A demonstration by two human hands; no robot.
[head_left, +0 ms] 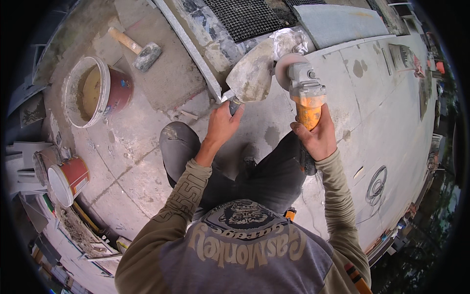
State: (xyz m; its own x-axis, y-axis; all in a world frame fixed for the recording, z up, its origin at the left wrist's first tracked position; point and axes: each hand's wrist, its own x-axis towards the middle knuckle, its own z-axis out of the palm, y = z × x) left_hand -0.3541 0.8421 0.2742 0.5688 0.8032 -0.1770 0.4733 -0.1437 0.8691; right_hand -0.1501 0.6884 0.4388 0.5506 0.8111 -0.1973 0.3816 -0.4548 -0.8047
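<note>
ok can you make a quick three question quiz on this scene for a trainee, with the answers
1. Which tool does the right hand grip?
2. True or false: the left hand is empty.
3. Fill in the missing word: beside the hammer stands an open red ____.

Key:
1. An angle grinder, with an orange body.
2. False: it holds a trowel.
3. Bucket.
</note>
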